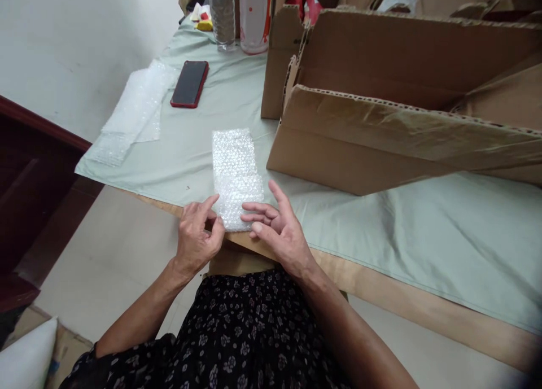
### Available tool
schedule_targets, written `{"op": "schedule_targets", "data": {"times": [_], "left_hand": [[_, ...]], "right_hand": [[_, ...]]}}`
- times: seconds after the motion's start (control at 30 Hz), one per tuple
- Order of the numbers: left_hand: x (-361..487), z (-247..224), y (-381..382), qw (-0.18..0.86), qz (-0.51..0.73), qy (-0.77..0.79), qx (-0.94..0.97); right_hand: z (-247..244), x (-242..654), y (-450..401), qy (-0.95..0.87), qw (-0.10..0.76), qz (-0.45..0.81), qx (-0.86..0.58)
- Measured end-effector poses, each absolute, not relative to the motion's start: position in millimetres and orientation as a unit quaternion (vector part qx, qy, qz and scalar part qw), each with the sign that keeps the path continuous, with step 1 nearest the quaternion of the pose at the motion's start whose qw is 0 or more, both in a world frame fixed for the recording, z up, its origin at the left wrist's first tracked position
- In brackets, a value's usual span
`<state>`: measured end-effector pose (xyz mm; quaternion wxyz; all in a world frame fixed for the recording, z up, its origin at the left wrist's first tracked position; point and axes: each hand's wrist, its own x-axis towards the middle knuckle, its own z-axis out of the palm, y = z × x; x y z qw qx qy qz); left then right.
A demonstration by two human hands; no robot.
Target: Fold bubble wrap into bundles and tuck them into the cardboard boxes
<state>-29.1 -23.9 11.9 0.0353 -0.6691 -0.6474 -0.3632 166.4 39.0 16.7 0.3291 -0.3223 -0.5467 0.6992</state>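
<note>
A strip of bubble wrap lies on the green cloth at the table's front edge, its near part doubled over. At its lower left corner is my left hand, thumb and forefinger apart with a gap between them. My right hand is at the wrap's lower right side, palm partly turned up and fingers spread, holding nothing. Some fingertips of the right hand overlap the wrap; whether they press on it cannot be made out.
More bubble wrap lies at the left of the table, beside a phone. Behind stand a clear bottle and a white-and-red bottle. Large open cardboard boxes occupy the right.
</note>
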Motion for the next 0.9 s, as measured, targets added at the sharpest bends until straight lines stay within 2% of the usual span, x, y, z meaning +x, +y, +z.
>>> {"op": "schedule_targets", "data": {"times": [0.1,0.2,0.33,0.43,0.6,0.9], "left_hand": [[-28.2,9.5,-25.6,0.034,-0.37,-0.643,-0.67],[-27.3,7.1,-25.9,0.033,-0.38,-0.64,-0.667],[-26.4,4.2,-27.8,0.034,-0.399,-0.619,-0.676],[-27.3,4.4,-32.0,0.022,-0.391,-0.611,-0.688],[-34.0,9.5,-39.1,-0.003,-0.372,-0.597,-0.711],[-36.8,8.8,-41.8,-0.03,-0.388,-0.56,-0.732]], "right_hand": [[20.0,173.1,34.8,-0.654,0.336,0.592,-0.329],[19.3,178.6,33.3,-0.782,0.35,0.405,-0.319],[14.6,180.3,35.5,-0.884,0.261,0.245,-0.301],[13.4,178.5,37.8,-0.911,0.213,0.195,-0.294],[10.4,177.1,42.6,-0.929,0.203,0.134,-0.28],[25.6,179.4,56.6,-0.921,0.214,0.168,-0.28]]}}
